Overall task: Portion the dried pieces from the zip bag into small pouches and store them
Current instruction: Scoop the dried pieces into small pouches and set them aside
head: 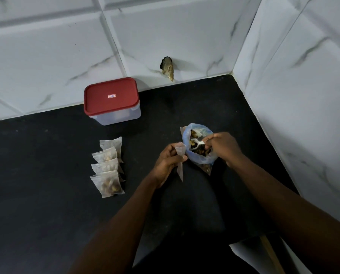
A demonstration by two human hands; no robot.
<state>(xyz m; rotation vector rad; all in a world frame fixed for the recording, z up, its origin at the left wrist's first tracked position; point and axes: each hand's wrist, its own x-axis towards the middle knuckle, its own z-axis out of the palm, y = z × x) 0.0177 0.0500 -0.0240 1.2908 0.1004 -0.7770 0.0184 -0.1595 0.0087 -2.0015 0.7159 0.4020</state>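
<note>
Pouches, four as far as I can tell, lie filled and overlapping in a row on the dark counter, well left of the hands. The left hand has its fingers curled round an empty pouch, held just beside the zip bag. The right hand pinches the handle of a small white spoon, whose bowl sits in the bag's mouth among the dried pieces. A good deal remains in the bag, I'd judge. The red-lidded container by the wall is closed, so storing is not yet done.
</note>
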